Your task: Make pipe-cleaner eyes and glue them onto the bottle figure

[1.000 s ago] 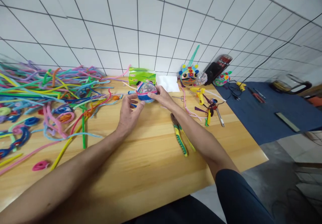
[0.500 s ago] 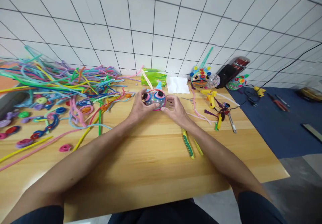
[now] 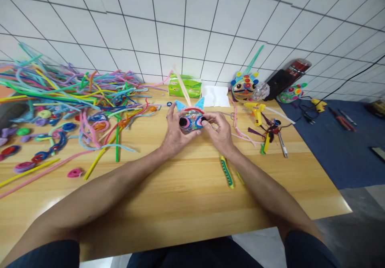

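A clear round ball ornament (image 3: 191, 119) decorated as an animal face is held up in the middle, above the table. It has blue pointed ears, a red band and black eyes ringed in pink and blue. My left hand (image 3: 175, 135) is wrapped round its left side, thumb along the bottom. My right hand (image 3: 221, 131) closes on the right side, thumb and fingers at the right eye. The ball's back is hidden. A pale strip (image 3: 182, 85) rises behind it, and I cannot tell whether it is attached.
Pipe cleaners (image 3: 57, 87) heap up at the left, with coiled pieces (image 3: 24, 167) before them. Green-handled pliers (image 3: 227, 171) lie by my right forearm. A yellow glue gun (image 3: 255, 112), a finished-looking face ball (image 3: 244, 88), a tissue pack (image 3: 192, 87) and white paper (image 3: 215, 95) stand behind.
The ball has turned so that both eyes and both blue ears face me. My right hand has moved from beside the ball onto its right eye. The view has shifted slightly.
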Available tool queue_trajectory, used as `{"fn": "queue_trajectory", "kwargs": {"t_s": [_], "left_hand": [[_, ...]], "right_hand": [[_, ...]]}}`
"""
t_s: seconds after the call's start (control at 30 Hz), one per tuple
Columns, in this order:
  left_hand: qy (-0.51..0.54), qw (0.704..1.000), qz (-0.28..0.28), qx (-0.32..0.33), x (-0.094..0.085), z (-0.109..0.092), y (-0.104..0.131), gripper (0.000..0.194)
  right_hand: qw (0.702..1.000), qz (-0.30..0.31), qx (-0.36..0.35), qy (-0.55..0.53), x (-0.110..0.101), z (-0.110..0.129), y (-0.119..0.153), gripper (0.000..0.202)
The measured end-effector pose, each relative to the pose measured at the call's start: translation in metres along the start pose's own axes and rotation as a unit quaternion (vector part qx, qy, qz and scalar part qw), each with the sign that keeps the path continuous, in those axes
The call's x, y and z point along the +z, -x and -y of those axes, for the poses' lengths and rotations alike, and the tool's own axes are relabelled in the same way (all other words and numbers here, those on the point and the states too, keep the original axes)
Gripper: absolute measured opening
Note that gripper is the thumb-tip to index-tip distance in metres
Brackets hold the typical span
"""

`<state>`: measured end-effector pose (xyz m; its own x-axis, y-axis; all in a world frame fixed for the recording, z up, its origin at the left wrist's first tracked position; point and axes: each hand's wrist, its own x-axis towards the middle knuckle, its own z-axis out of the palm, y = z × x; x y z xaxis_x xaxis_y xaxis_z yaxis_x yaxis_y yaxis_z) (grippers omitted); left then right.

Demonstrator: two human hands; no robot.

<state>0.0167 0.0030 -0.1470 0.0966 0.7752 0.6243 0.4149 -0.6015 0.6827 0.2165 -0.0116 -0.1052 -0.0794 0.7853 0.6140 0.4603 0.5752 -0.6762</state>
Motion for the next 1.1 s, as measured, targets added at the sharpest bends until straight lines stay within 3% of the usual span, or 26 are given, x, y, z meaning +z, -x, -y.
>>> {"fn": "queue_trajectory", "kwargs": {"t_s": [0.27, 0.63, 0.83, 1.1], "left_hand": [[0.074, 0.996, 0.037, -0.036, -0.002, 0.001, 0.002, 0.070], [0.114, 0.991, 0.056, -0.044, -0.006, 0.000, 0.000, 0.070], [0.161, 0.981, 0.089, -0.058, -0.015, -0.006, 0.000, 0.048], [0.154, 0.982, 0.093, -0.053, -0.015, -0.005, -0.001, 0.056]], "right_hand": [[0.999, 0.004, -0.041, 0.032, -0.002, 0.002, 0.004, 0.016], [0.998, 0.018, 0.003, 0.054, -0.005, -0.001, 0.002, 0.016], [0.998, 0.013, 0.004, 0.057, -0.006, -0.001, 0.003, 0.021], [0.999, 0.017, -0.001, 0.045, -0.005, -0.003, 0.003, 0.020]]}}
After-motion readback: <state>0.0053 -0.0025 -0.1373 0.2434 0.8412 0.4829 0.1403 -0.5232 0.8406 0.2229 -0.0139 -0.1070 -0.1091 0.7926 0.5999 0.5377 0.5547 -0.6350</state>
